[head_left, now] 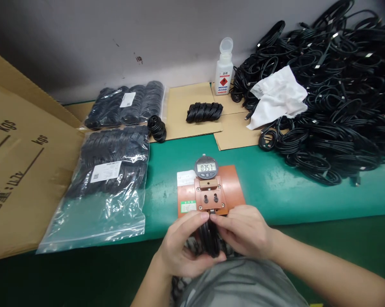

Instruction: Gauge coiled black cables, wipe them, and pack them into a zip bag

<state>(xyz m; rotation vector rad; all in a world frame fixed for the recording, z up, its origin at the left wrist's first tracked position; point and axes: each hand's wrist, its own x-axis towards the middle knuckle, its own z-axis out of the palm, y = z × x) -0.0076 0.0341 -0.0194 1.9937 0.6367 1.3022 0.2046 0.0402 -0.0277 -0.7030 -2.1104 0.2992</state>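
A coiled black cable (209,238) hangs at the front edge of the bench, its end at the near side of an orange-brown measuring fixture (226,187). My left hand (182,247) curls round the coil, thumb and fingers closed on it. With the fingertips close together, my right hand (243,230) pinches the cable's connector end at the fixture. The connector itself is mostly covered by my fingers. On the fixture, a round digital gauge (206,167) reads what looks like 0357.
Two clear bags of coiled cables (125,104) lie at left beside a cardboard box (19,162). Coil bundles (204,112) rest on cardboard. A white bottle (223,74) stands at the back. A large cable heap (333,94) with a white cloth (277,98) fills the right.
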